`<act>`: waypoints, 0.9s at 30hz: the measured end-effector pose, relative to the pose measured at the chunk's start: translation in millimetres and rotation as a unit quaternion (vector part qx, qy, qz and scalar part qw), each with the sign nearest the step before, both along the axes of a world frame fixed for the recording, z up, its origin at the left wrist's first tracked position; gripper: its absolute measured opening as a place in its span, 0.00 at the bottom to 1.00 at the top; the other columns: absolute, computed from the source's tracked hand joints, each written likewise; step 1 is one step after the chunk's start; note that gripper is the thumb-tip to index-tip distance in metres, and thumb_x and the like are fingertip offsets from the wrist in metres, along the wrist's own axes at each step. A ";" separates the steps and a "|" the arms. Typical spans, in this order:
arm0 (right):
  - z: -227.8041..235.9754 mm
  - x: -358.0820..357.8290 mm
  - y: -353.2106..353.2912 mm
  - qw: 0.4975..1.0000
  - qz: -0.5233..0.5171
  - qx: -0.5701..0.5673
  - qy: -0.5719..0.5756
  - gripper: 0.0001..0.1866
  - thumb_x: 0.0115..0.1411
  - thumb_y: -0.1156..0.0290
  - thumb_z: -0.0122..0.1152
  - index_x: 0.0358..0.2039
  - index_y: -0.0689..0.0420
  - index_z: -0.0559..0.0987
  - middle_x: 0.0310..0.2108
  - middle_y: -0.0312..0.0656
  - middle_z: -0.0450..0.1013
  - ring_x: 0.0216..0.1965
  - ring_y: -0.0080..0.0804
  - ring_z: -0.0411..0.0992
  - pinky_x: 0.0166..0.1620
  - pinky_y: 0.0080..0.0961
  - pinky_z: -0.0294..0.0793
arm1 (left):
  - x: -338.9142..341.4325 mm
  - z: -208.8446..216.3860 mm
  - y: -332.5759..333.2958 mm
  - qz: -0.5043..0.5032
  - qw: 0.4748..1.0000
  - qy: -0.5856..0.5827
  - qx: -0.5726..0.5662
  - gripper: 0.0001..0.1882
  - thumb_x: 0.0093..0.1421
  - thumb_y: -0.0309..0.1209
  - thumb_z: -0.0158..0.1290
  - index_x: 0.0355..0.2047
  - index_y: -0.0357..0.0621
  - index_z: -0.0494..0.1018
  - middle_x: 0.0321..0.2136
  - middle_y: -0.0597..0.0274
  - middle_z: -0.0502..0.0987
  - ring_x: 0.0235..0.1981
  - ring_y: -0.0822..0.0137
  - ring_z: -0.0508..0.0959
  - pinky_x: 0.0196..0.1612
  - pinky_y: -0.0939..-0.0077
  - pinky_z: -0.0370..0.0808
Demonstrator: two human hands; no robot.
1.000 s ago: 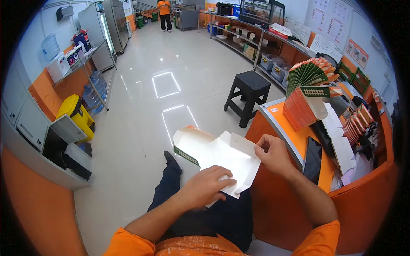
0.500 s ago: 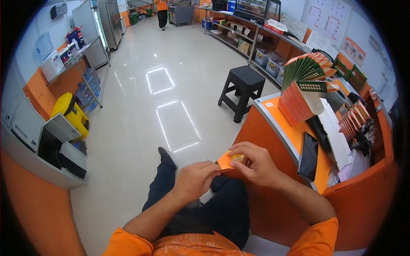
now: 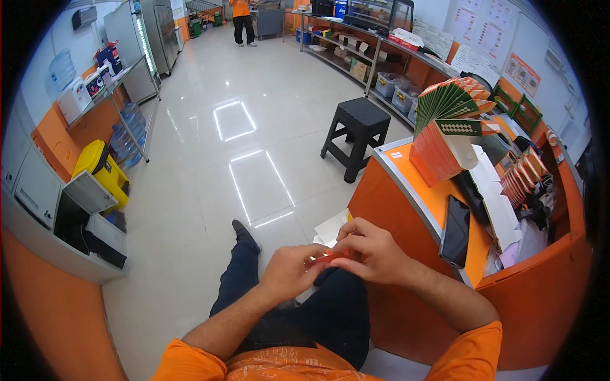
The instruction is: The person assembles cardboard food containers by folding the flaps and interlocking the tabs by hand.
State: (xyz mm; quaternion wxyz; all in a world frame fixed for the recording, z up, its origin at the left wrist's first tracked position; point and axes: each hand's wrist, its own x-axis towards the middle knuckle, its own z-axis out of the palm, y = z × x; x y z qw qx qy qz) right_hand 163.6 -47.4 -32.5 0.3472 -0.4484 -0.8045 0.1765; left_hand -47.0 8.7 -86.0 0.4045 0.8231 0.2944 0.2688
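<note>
Over my lap, both hands hold a small folding card carton (image 3: pixel 330 232), orange outside and pale inside. Its pale flaps stick up beyond my fingers. My left hand (image 3: pixel 289 269) pinches its left edge between thumb and fingers. On the other edge, my right hand (image 3: pixel 368 252) has its thumb below and its fingers curled above. An orange strip of the card shows between the two thumbs, and my fingers cover much of the rest. On the counter to the right stands a tall nested stack of orange, white and green cartons (image 3: pixel 443 152).
A black phone (image 3: pixel 455 230) lies on the orange counter (image 3: pixel 416 190), beside another carton stack (image 3: pixel 524 175). Beyond the counter stands a black stool (image 3: pixel 359 130). At left are a yellow bin (image 3: pixel 100 170) and an open cabinet door (image 3: pixel 91 190). Another person (image 3: pixel 242 20) stands far back.
The carton has turned in my hands, so its pale inner flaps now show where its orange face and a yellow patterned part did. The far person has shifted slightly.
</note>
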 end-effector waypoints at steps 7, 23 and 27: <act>-15.7 10.0 0.0 0.987 0.047 0.075 -0.135 0.12 0.55 0.74 0.61 0.42 0.56 0.77 0.39 0.45 0.72 0.35 0.41 0.77 0.35 0.31 0.78 | 5.8 1.7 -0.7 -0.093 0.983 -0.029 -0.158 0.28 0.59 0.34 0.62 0.57 0.39 0.66 0.38 0.53 0.81 0.37 0.64 0.83 0.39 0.70 0.80; -13.8 -2.2 -6.2 0.901 0.145 0.251 -0.321 0.06 0.53 0.70 0.63 0.31 0.50 0.76 0.43 0.35 0.71 0.40 0.27 0.74 0.30 0.20 0.74 | 10.6 -17.2 7.4 -0.028 0.897 -0.074 -0.434 0.20 0.70 0.44 0.47 0.48 0.38 0.73 0.39 0.61 0.78 0.39 0.69 0.80 0.40 0.70 0.82; -17.3 -1.9 -7.8 0.906 0.129 0.234 -0.327 0.06 0.53 0.68 0.64 0.32 0.48 0.77 0.47 0.35 0.71 0.40 0.27 0.74 0.30 0.21 0.75 | 9.1 -23.5 12.5 -0.005 0.894 -0.101 -0.436 0.19 0.69 0.41 0.47 0.48 0.37 0.73 0.38 0.58 0.79 0.36 0.67 0.81 0.41 0.72 0.81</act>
